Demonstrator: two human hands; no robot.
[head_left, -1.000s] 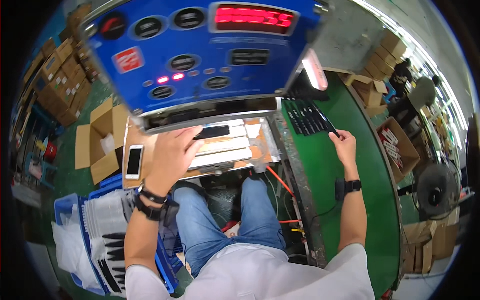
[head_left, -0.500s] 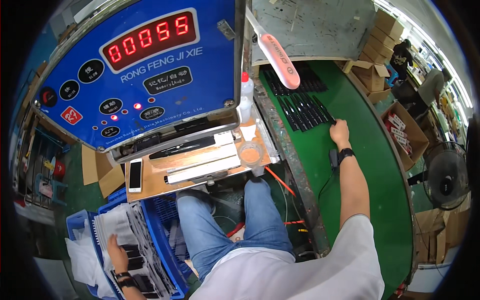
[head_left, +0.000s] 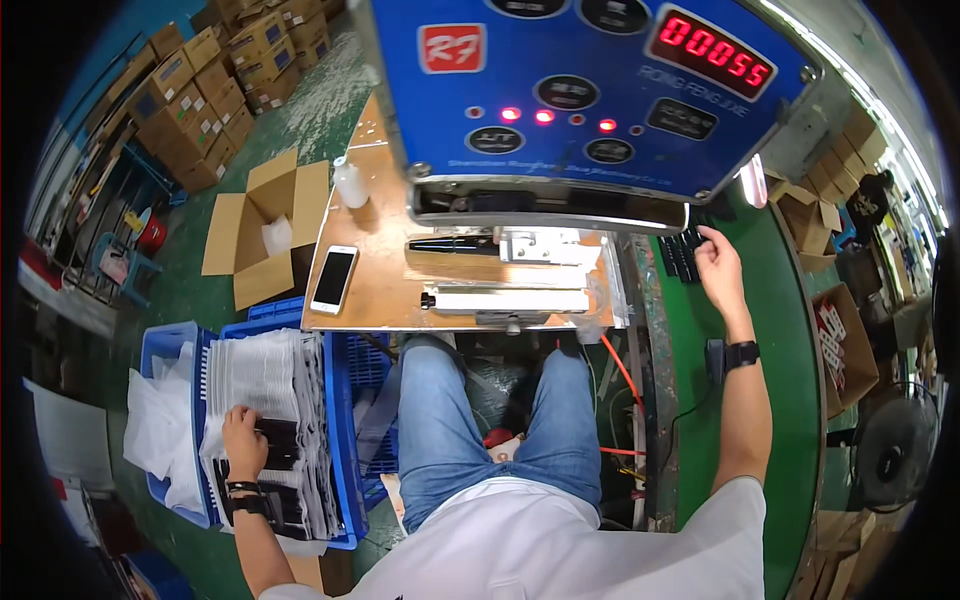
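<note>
My left hand [head_left: 245, 440] rests on a thick stack of white sleeves [head_left: 265, 365] in a blue crate [head_left: 345, 470], fingers slightly bent and apart. Dark pieces [head_left: 285, 445] show beside its thumb, among the sleeves. Over the green belt at the right, my right hand [head_left: 720, 270] has its index finger stretched out and the others curled loosely, with nothing visible in them. Just left of its fingertips lies a row of slim black pieces [head_left: 679, 257], partly hidden by the blue control panel [head_left: 560, 110].
On the wooden worktable [head_left: 375, 300] are a white phone [head_left: 334, 279], a white bottle [head_left: 350, 183] and a long black piece [head_left: 455, 245] by a metal fixture. An open carton [head_left: 262, 235] stands at left. A fan [head_left: 890, 455] is at right.
The view has swung left, and the panel hides more of the black pieces. My right hand has come off the end piece it touched. My left hand now rests against the sleeves.
</note>
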